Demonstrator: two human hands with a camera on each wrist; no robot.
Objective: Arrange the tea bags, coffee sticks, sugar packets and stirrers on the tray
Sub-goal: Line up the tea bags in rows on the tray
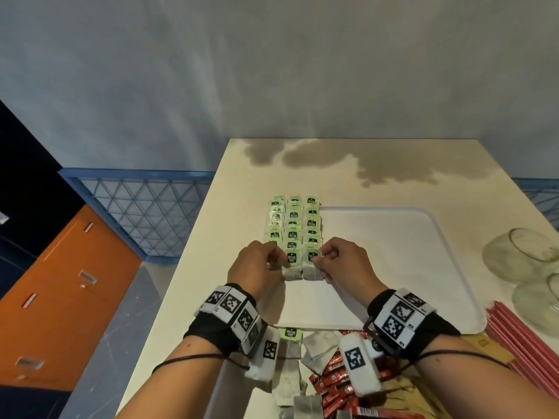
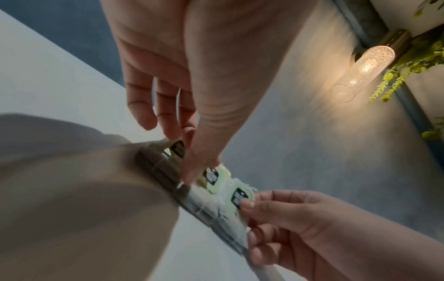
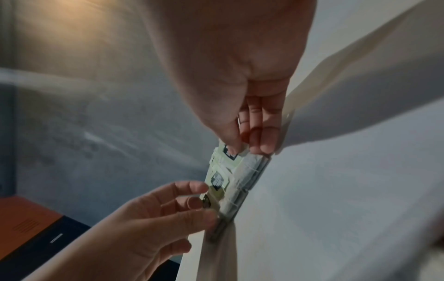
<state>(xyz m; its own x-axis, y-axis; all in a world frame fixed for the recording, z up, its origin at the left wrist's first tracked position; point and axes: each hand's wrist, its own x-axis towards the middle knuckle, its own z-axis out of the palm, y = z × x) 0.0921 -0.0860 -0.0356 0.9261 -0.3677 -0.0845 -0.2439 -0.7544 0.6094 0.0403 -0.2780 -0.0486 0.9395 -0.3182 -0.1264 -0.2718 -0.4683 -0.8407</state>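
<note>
Tea bags with green tags lie in three rows on the left part of the white tray. My left hand pinches the front tea bag of the left row between thumb and fingers, and hides most of it in the head view. At the front of the right row my right hand pinches the green tag of the front tea bag; the right wrist view shows thumb and fingers closed on that tag. The middle row's front bag lies between the hands.
Loose tea bags and red coffee sticks lie in a heap at the table's near edge, under my wrists. Red stirrers and two overturned glasses are on the right. Brown packets lie near the stirrers.
</note>
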